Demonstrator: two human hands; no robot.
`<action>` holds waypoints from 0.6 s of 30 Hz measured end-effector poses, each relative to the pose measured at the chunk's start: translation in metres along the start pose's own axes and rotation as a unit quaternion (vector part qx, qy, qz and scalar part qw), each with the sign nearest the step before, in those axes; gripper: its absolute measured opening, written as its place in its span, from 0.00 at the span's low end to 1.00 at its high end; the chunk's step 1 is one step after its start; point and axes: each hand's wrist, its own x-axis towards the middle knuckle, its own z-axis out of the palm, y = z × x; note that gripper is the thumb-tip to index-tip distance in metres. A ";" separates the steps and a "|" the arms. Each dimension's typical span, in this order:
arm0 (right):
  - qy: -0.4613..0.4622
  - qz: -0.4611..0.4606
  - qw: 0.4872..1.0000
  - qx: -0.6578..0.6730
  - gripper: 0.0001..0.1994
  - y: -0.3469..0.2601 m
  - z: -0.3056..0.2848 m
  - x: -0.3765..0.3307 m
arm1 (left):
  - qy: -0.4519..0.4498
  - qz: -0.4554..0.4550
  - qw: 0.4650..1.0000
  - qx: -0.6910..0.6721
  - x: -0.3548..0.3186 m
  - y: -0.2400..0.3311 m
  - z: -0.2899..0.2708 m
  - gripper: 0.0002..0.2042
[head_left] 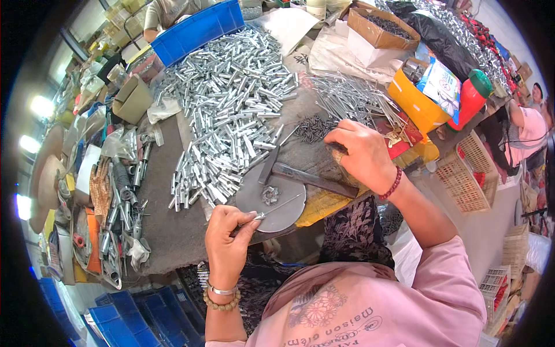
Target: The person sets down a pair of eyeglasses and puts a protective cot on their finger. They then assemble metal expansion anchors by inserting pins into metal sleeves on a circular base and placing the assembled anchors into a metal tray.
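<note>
working position at front edge

the left hand pinches a thin metal rod by one end over the round plate, near the table's front edge, probably to keep its shaft clear. the right hand curls its fingers beside small dark screws; whether they grasp one cannot be told. the hammer, presumably placed within reach, obstructs the path between both hands. silver sleeves pile toward a blue bin.

I count one hammer, one round plate, one red bottle, and perhaps one held rod.
</note>
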 end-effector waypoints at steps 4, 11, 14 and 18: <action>-0.020 -0.039 0.998 -0.038 0.11 0.004 0.012 0.013 | 0.004 0.001 1.000 0.002 -0.001 -0.001 0.001 0.07; -0.092 -0.072 0.986 -0.122 0.07 -0.002 0.018 0.029 | 0.022 0.002 1.000 0.013 -0.004 -0.006 0.002 0.07; -0.105 -0.055 0.986 -0.116 0.10 0.001 0.016 0.029 | 0.015 0.004 1.000 0.021 -0.003 -0.004 0.003 0.07; -0.087 -0.015 0.996 0.000 0.10 -0.013 0.007 0.027 | 0.018 -0.003 1.000 0.016 -0.002 -0.004 0.002 0.07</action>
